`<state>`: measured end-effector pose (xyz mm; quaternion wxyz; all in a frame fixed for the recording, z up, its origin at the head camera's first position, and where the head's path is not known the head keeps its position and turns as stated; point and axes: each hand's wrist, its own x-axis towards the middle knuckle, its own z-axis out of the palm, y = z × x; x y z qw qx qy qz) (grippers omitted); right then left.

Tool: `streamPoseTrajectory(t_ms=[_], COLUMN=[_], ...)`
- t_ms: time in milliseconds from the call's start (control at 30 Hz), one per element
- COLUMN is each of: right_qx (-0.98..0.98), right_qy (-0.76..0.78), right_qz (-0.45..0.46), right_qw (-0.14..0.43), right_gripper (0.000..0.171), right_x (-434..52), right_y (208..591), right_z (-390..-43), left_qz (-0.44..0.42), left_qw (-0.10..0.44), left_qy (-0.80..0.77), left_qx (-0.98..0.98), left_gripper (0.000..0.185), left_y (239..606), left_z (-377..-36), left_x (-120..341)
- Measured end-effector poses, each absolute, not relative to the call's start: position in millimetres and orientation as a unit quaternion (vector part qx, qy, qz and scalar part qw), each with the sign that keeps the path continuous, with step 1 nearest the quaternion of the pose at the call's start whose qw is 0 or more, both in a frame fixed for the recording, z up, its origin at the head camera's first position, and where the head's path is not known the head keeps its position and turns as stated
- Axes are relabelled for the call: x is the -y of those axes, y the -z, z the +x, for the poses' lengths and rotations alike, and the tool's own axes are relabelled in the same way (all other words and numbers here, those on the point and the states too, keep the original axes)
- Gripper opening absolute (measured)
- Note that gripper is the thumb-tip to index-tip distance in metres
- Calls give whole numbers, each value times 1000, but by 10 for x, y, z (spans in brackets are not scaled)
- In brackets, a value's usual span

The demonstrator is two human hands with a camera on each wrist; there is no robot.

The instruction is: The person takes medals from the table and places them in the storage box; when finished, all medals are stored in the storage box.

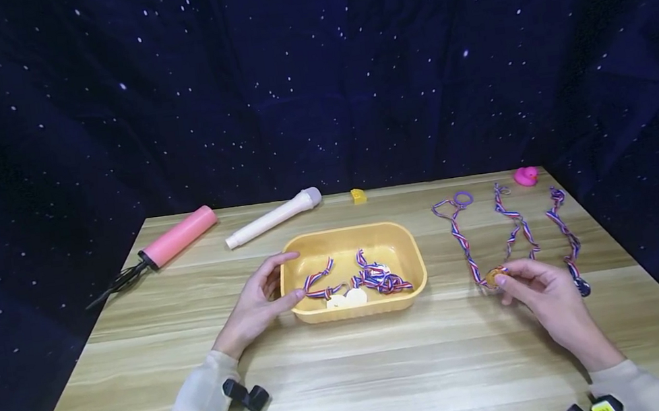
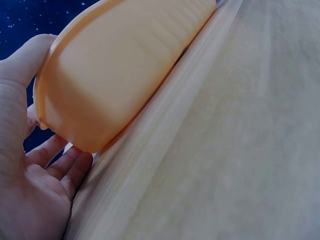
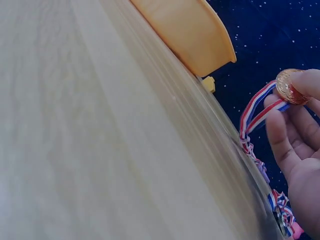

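Observation:
A yellow plastic basin (image 1: 356,309) stands on the table, with several medals (image 1: 357,296) on red, white and blue ribbons lying inside. My left hand (image 1: 261,301) grips the basin's left end, thumb and forefinger over the rim; in the left wrist view, other fingers (image 2: 77,170) lie against its outer wall. To the right, my right hand (image 1: 548,299) pinches a gold medal (image 3: 290,89) between thumb and fingers. That medal's twisted striped ribbon (image 1: 463,244) trails away over the table to a purple ring.
Two more striped ribbons (image 1: 514,215) (image 1: 566,233) lie at the right, the outer one with a dark silvery medal. Along the back are a pink hand pump (image 1: 180,237), a white toy microphone (image 1: 273,219), a small yellow block (image 1: 358,196) and a pink rubber duck (image 1: 525,176).

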<state>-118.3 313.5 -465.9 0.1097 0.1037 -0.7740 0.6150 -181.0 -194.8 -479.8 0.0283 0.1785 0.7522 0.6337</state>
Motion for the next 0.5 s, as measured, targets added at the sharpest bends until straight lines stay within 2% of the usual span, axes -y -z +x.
streamPoseTrajectory(t_ms=[500], right_qx=[772], right_qy=[-620], right_qz=[54], right_qw=[127], right_gripper=[16], right_x=[-2921], right_y=[4271], right_z=[-1382], left_qz=[171], left_qw=[32], left_qy=[-636], left_qx=[-752], left_gripper=[71], left_y=[4794], left_z=[-1811], left_x=[1955])
